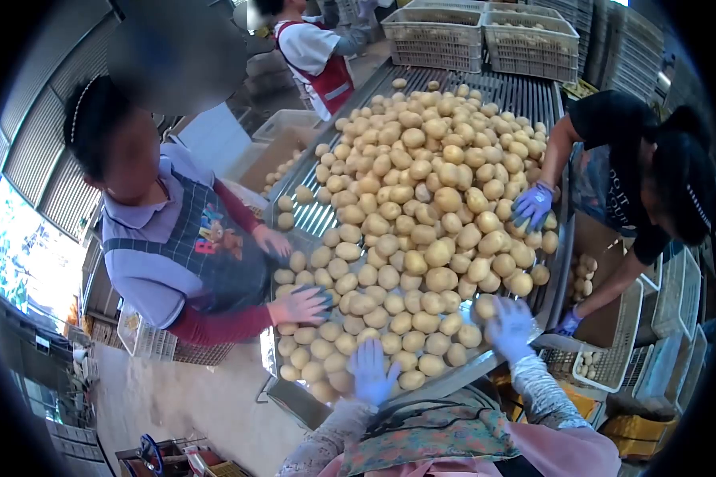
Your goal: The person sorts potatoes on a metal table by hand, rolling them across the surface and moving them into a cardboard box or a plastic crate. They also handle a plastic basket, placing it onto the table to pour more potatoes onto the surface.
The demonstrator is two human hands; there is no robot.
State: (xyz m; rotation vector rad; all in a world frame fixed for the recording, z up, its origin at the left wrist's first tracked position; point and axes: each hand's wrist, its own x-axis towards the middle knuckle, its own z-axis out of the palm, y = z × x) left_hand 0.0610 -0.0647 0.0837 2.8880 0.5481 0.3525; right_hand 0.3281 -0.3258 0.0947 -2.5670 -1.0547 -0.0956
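"How do the near hands sit?"

"The left hand (372, 374), in a pale purple glove, lies wide open on the tan, oval potatoes (441, 195), fingers pointing far, clasping nothing. The right hand (511, 326), gloved alike, is beside one potato; I can't tell whether its grip has hold. Both probably steady the near edge."

"Which way do the potatoes point?"

"No shared way; their long axes vary across the grey, slatted metal worktop (519, 97)."

"And beyond?"

"Pale latticed plastic crates (435, 49) at the far end, perhaps leaving the middle for the heap."
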